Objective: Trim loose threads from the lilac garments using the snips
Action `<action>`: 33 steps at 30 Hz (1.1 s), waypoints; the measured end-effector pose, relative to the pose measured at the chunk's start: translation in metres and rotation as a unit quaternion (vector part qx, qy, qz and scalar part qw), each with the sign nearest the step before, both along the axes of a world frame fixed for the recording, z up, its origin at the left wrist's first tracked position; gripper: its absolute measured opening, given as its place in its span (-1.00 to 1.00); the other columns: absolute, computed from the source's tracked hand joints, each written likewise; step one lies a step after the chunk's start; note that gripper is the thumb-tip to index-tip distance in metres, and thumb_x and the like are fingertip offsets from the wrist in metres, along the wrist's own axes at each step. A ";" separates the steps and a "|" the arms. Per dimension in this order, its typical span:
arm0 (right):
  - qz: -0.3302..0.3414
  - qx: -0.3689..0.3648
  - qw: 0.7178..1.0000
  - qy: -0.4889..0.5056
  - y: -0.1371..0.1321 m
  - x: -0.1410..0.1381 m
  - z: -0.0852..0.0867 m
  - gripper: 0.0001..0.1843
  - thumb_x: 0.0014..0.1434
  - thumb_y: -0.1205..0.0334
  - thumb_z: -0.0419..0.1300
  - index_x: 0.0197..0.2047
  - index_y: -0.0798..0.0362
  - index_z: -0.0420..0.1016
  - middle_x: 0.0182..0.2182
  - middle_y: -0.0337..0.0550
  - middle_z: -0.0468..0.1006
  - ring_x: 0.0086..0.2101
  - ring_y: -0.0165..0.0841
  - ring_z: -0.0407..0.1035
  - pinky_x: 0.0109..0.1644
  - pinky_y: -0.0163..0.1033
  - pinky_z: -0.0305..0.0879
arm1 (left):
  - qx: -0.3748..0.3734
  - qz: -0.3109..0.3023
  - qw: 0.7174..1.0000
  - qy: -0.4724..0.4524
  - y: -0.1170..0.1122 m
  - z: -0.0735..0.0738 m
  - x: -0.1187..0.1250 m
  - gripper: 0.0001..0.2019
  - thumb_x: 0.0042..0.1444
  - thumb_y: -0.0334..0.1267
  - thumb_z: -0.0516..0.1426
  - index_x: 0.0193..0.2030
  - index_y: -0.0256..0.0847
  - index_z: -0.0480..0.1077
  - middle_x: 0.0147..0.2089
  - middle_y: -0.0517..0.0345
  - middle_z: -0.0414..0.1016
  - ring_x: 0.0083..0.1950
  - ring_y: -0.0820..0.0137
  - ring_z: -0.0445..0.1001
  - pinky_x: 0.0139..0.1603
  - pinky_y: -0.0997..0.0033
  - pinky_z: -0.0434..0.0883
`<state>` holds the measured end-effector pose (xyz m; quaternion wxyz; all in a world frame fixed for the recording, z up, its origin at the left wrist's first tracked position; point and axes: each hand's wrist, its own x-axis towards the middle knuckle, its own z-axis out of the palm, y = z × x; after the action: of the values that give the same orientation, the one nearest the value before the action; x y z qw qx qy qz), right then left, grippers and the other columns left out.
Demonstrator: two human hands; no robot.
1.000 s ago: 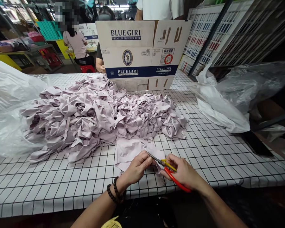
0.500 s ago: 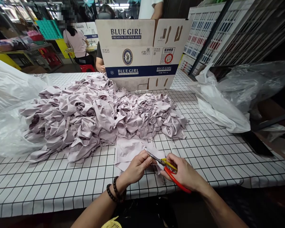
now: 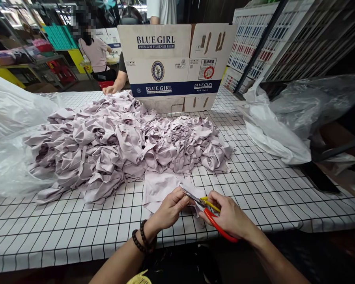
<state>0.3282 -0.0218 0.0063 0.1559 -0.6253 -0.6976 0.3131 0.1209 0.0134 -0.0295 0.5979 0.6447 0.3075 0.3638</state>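
My right hand (image 3: pixel 229 215) grips a pair of scissors (image 3: pixel 220 227) with red and yellow handles. The blades point left and meet the edge of a pale lilac fabric piece (image 3: pixel 159 187) lying at the table's front. That edge is pinched between the thumb and fingers of my left hand (image 3: pixel 173 207), right by the blade tips. Just beyond lies a large heap of crumpled lilac fabric pieces (image 3: pixel 106 138). How much cloth sits between the blades is too small to tell.
A white and blue cardboard box (image 3: pixel 171 71) stands behind the heap. Clear plastic bags (image 3: pixel 12 146) lie at left, a white plastic bag (image 3: pixel 278 126) and a dark phone (image 3: pixel 319 177) at right. A co-worker's hand (image 3: pixel 115 86) rests beside the box on the grid-patterned tablecloth (image 3: pixel 62 228).
A co-worker's hand has reached out left of the box to the heap's far edge. A standing person behind has shifted left. My hands and the scissors stay almost in place.
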 end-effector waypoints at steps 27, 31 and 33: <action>0.011 0.077 0.995 -0.062 0.001 0.003 -0.007 -0.58 -0.04 0.05 0.19 -0.51 -0.05 -0.07 -0.62 -0.41 0.10 -0.58 -0.45 0.01 -0.53 -0.33 -0.01 | -0.044 -0.014 0.998 -0.038 -0.002 -0.006 0.000 -0.66 0.28 -0.06 0.01 -0.26 -0.27 0.47 -0.23 0.10 0.27 -0.19 0.37 0.31 -0.14 0.41 0.33; 0.008 0.078 0.996 -0.053 0.002 0.004 -0.011 -0.58 -0.05 0.06 0.20 -0.52 -0.05 -0.06 -0.63 -0.41 0.09 -0.60 -0.46 0.00 -0.54 -0.35 -0.02 | -0.057 -0.022 0.997 -0.047 -0.002 -0.005 0.000 -0.66 0.28 -0.06 0.01 -0.27 -0.27 0.47 -0.22 0.10 0.26 -0.18 0.36 0.32 -0.13 0.39 0.34; 0.007 0.072 0.997 -0.039 0.003 0.005 -0.014 -0.57 -0.06 0.05 0.22 -0.53 -0.05 -0.04 -0.64 -0.42 0.09 -0.60 -0.47 -0.01 -0.54 -0.35 -0.02 | -0.059 -0.024 0.997 -0.045 -0.002 -0.003 0.000 -0.66 0.28 -0.05 0.01 -0.28 -0.26 0.47 -0.23 0.11 0.25 -0.20 0.37 0.32 -0.14 0.40 0.34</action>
<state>0.3327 -0.0191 -0.0073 0.1708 -0.6193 -0.7283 0.2386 0.1211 0.0118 -0.0327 0.6568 0.5986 0.2850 0.3593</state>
